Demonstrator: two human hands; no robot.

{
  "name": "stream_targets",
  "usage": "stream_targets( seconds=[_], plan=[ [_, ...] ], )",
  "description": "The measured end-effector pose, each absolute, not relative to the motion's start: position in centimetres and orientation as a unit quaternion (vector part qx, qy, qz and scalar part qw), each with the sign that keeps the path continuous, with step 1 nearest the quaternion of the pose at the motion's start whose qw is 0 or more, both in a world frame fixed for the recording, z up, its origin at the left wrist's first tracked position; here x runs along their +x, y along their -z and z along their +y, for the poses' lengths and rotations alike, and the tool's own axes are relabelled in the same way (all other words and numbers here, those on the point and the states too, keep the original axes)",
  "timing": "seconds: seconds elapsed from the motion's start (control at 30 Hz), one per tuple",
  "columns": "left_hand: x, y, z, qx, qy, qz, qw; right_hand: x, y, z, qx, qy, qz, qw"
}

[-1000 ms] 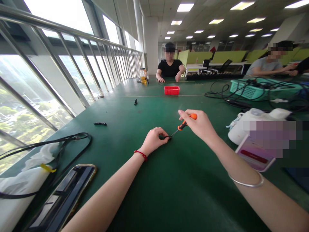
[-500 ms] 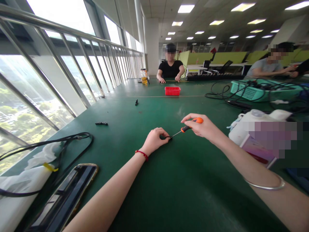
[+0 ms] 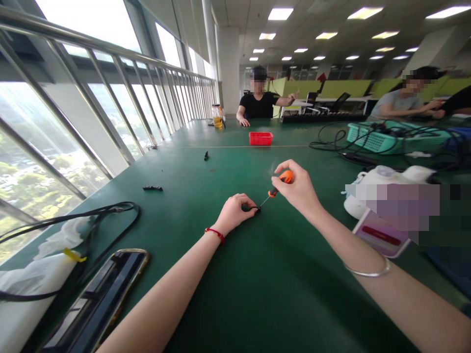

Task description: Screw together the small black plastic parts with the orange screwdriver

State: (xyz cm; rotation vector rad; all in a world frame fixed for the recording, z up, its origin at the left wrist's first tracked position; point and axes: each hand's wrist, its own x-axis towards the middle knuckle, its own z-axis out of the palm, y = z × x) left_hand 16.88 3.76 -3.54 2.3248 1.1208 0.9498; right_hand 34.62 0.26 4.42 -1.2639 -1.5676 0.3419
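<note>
Left hand [image 3: 235,213] low on green tabletop [image 3: 250,299], thumb and fingertips pinched closed on a small black part [image 3: 258,210]; right hand [image 3: 299,187] loosely curled round an orange-and-black screwdriver [image 3: 273,191], shaft slanting down to that part, exact tip contact too small to tell.

Left hand [image 3: 235,214]: thin red cord bracelet [image 3: 216,233], small gold-toned bead [image 3: 206,230], snug just behind the hand, back from the fingers [image 3: 247,200]. Right hand [image 3: 300,189]: plain narrow silver metal bangle [image 3: 369,274], loose, well behind the fingers.
</note>
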Motion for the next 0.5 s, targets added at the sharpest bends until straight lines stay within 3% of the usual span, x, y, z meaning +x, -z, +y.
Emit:
stream_targets(
  seconds=[0.33, 0.5],
  plan=[
    [16.7, 3.8, 3.9, 0.829, -0.337, 0.402, 0.195, 35.0, -4.4, 0.5, -0.518, -0.234, -0.645, 0.511],
    [16.6, 3.7, 3.8, 0.821, -0.343, 0.41, 0.2, 35.5, -2.6, -0.6, -0.467, -0.114, -0.595, 0.644]
  ],
)
